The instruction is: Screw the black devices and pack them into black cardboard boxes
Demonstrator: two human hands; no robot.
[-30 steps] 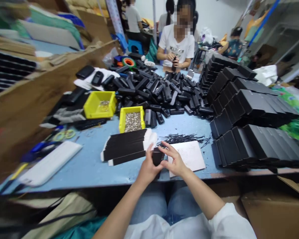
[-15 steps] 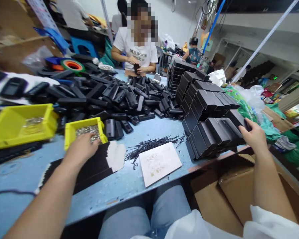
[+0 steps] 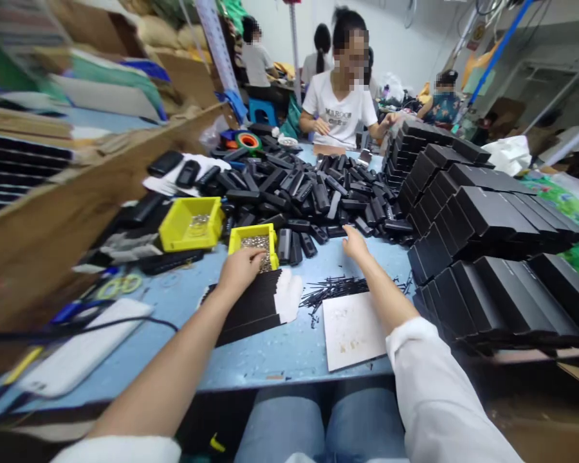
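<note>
Left hand (image 3: 240, 273) at smaller yellow bin (image 3: 273, 247) of silvery metal pieces (image 3: 255, 242), 8 o'clock; right hand (image 3: 354, 245), 3 o'clock, beside heaped black handheld devices (image 3: 299, 186).
Left fingers curled, contents hidden; right hand's grip cannot be told. Larger yellow bin (image 3: 174, 222), 9 o'clock: small pieces, blurred. Co-worker's T-shirt (image 3: 336, 103), 1 o'clock: "MAROON", second line unclear.

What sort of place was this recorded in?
Probably a small factory or workshop: the blue worktable holds a heap of similar black pieces and a yellow bin of tiny metal parts, and a co-worker is at its far side.
</note>
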